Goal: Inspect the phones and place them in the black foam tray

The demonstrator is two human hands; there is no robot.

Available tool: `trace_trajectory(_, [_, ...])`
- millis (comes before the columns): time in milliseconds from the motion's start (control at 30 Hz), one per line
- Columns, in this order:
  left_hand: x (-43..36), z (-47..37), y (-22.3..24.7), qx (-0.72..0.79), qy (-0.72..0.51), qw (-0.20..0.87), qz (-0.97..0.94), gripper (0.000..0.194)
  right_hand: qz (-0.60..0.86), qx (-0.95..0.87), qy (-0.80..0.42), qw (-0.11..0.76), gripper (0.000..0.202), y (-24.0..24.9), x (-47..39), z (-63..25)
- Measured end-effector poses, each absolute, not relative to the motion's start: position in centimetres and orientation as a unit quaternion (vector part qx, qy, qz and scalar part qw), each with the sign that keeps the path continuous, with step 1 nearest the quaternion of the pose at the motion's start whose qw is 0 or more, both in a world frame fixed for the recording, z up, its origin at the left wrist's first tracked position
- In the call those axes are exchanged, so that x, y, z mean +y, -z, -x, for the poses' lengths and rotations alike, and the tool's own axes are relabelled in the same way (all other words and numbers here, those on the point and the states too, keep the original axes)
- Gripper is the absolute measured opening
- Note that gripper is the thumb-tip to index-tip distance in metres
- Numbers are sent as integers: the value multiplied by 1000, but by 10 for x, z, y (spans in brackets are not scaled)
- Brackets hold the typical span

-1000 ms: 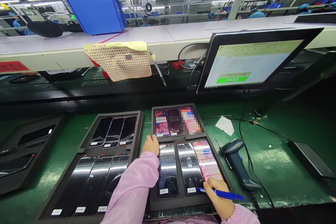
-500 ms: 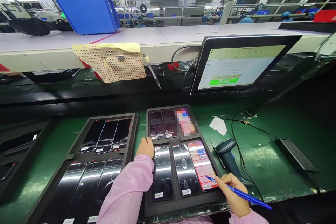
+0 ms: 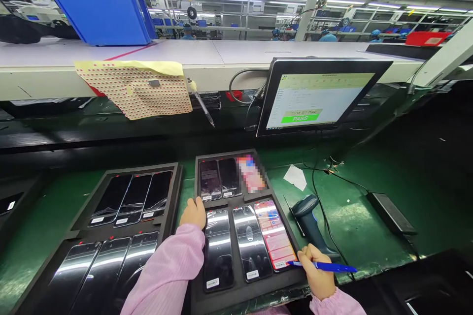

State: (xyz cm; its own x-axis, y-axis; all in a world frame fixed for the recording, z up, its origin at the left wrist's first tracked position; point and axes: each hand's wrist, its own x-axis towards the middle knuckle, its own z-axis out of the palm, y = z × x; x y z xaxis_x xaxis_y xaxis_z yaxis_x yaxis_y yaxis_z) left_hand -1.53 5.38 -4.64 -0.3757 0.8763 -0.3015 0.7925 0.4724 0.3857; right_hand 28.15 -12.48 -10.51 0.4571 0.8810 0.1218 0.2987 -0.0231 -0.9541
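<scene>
Right hand (image 3: 317, 275) closed in a writing grip around a blue plastic pen (image 3: 325, 267), tip touching the lower edge of the lit pink-screened phone (image 3: 274, 234). That phone seated in the right-hand slot of the near row of a black foam tray (image 3: 236, 291), with two dark glossy phones (image 3: 236, 246) just beside it to the left. Left hand (image 3: 192, 212), sleeved in pale pink, resting with fingers curled on the tray's left rim, beside the leftmost dark phone; nothing seen gripped in it, though fingertips not visible. Far row of the same tray filled with two dark phones and a third, blurred, lit one (image 3: 251, 173).

A second black foam tray (image 3: 173, 197) lying to the left on the green counter (image 3: 369, 216), carrying six dark-screened phones in two rows. A dark handheld barcode scanner (image 3: 310, 221) lying just right of the first tray, near the right hand, cable trailing away. A small white paper scrap (image 3: 294, 177) beyond the scanner. A tilted monitor (image 3: 318, 96) behind, showing a green PASS bar. A yellow-backed sheet of red dot stickers (image 3: 136, 91) hanging from the white upper shelf (image 3: 221, 59), a blue plastic bin (image 3: 99, 12) standing on that shelf.
</scene>
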Motion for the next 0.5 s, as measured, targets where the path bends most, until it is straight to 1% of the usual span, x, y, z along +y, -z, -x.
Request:
trace_trajectory(333, [55, 14, 41, 814, -65, 266, -512, 45, 674, -449, -258, 526, 38, 92, -121, -278])
trace_trajectory(500, [55, 13, 41, 816, -62, 267, -510, 47, 689, -410, -228, 552, 41, 95, -122, -279])
